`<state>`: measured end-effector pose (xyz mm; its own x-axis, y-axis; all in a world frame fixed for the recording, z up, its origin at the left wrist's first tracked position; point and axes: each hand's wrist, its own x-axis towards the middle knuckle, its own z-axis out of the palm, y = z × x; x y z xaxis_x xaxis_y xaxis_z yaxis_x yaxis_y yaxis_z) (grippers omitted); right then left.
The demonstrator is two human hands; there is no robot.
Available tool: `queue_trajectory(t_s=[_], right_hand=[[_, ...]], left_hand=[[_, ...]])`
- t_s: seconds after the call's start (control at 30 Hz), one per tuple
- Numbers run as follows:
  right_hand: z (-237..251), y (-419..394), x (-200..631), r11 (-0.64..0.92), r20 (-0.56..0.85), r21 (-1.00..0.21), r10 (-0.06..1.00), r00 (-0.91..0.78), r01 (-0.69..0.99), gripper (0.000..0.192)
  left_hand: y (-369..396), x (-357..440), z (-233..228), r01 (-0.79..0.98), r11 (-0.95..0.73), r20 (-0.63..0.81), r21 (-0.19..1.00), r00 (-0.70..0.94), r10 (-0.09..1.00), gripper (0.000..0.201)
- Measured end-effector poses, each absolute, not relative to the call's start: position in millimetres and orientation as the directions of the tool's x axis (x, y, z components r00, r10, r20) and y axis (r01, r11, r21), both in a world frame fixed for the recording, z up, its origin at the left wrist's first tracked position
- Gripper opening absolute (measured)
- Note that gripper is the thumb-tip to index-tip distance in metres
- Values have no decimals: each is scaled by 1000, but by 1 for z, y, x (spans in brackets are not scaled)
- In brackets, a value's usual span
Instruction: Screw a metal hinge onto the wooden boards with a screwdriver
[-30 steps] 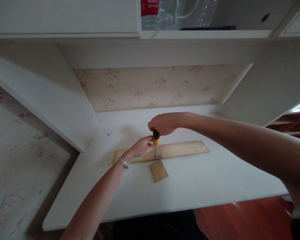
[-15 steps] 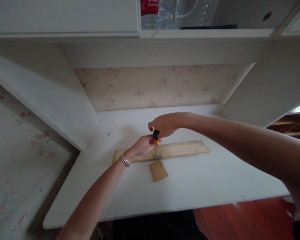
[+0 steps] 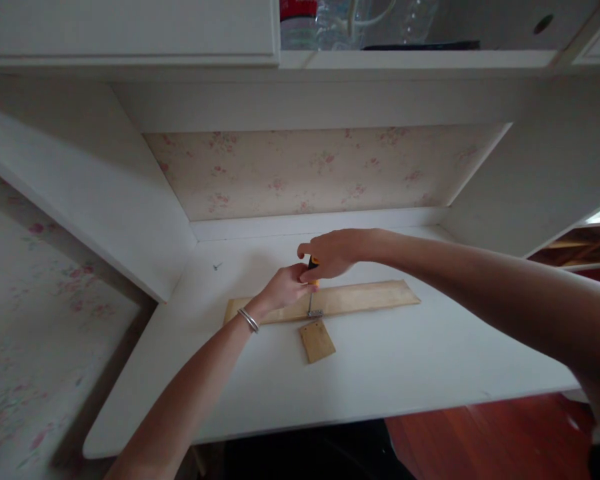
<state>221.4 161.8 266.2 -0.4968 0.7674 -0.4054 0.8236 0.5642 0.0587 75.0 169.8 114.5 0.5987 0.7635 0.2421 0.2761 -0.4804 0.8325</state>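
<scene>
My right hand (image 3: 333,253) is closed round the black-and-yellow handle of a screwdriver (image 3: 311,300), which stands nearly upright. Lower on the same handle, the fingers of my left hand (image 3: 286,287) close around it. The shaft's tip meets a small metal hinge (image 3: 315,313) at the front edge of a long, pale wooden strip (image 3: 370,298). Just in front of the hinge lies a small square wooden piece (image 3: 318,342) with small holes near its far edge. My fingers hide part of the handle.
The strip rests on a white desk (image 3: 405,360). Screws (image 3: 217,267) lie at the back left. White side panels and an overhead cabinet (image 3: 130,33) enclose the desk; plastic bottles (image 3: 325,30) sit in its open compartment.
My right hand has turned slightly on the screwdriver, its fingers now covering more of the handle. My left hand stays on the lower handle. The camera view has shifted a little.
</scene>
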Motion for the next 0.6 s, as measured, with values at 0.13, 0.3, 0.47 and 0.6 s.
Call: queue_trajectory(t_s=[0.13, 0.3, 0.47, 0.6], right_hand=[[265, 158, 214, 468, -357, 224, 856, -375, 855, 53], [267, 162, 222, 666, -448, 62, 684, -576, 743, 37], [265, 159, 221, 498, -349, 168, 837, -421, 851, 52], [265, 156, 220, 506, -348, 208, 838, -420, 837, 48]], left_hand=[[164, 81, 112, 330, -450, 267, 830, 474, 839, 34], [161, 76, 114, 163, -463, 238, 871, 685, 689, 20], [164, 79, 109, 316, -470, 232, 824, 568, 790, 25], [162, 84, 110, 362, -487, 277, 794, 497, 822, 28]])
